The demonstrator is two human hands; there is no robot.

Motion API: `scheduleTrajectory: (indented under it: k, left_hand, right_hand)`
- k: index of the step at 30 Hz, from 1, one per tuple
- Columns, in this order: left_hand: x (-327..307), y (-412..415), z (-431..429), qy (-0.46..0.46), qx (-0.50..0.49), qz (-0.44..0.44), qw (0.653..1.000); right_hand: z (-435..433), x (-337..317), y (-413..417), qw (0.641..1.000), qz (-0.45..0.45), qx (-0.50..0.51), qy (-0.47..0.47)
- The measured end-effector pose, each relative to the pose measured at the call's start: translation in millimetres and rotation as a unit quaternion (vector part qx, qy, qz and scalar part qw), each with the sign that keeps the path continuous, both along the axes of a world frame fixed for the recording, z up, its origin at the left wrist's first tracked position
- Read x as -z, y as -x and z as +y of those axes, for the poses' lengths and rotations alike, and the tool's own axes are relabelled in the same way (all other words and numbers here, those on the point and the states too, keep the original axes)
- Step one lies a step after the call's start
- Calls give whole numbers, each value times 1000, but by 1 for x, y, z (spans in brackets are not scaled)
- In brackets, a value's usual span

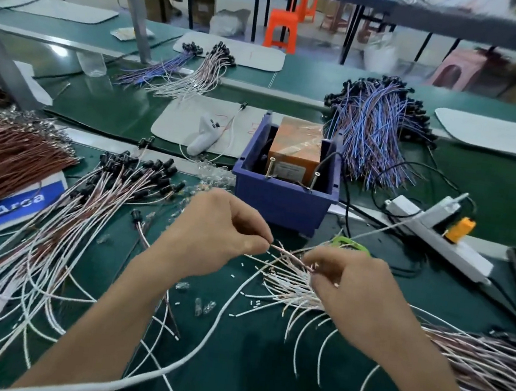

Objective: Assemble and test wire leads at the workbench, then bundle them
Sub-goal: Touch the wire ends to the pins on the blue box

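My left hand [219, 233] pinches the stripped tip of one thin white and brown wire lead [288, 253] between thumb and forefinger. My right hand [349, 291] grips the same lead further along and rests on a fanned pile of white and brown leads [291, 287] that runs off to the right. A spread of leads with black connectors [135, 177] lies at the left. Small clear connector housings [204, 307] and cut bits of white insulation dot the green mat between my arms.
A blue bin [282, 195] with an orange box and two upright pins stands just behind my hands. A white power strip [440, 237] lies to the right, a heap of blue and purple leads [375, 128] behind it. Brown wires [4, 157] pile at the left. A thick white cable [219, 317] crosses the mat.
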State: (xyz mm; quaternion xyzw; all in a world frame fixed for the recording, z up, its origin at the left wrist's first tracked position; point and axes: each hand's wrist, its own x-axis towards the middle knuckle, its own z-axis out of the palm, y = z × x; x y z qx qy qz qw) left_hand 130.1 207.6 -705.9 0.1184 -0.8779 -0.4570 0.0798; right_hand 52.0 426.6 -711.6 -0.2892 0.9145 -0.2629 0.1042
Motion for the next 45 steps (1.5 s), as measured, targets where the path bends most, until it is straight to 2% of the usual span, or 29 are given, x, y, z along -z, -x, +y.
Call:
scheduleTrajectory:
  k: [3,5,8,14,19,23,35,41,43,45]
  left_hand:
    - [4,8,16,-28,9,31,999]
    - [8,10,19,-60,7,33,998]
    - [12,9,14,-80,-2,13,997]
    - [19,10,16,-117,-26,26,992]
    - [19,13,23,-137,-46,66,987]
    - [17,13,17,-174,-72,82,979]
    - [25,-20,-41,-146,-137,39,979]
    - [35,-26,-41,-119,-149,13,981]
    - [35,-23,-34,-102,-136,14,985]
    - [33,-17,-22,-89,-112,11,990]
  right_hand:
    - [-5,-6,-3,993,-28,-16,113]
    - [-6,-11,-4,988,-7,-8,155]
    - [-4,-14,0,986,11,-3,166]
    - [-5,-7,5,990,37,30,132]
    - [-13,-4,2,980,15,27,197]
    - [-13,-4,7,970,14,76,232]
    - [17,-10,26,955,16,180,234]
    - [17,-7,25,962,60,203,175]
    - [14,-8,20,963,107,182,167]
    - [6,-11,10,970,119,112,178]
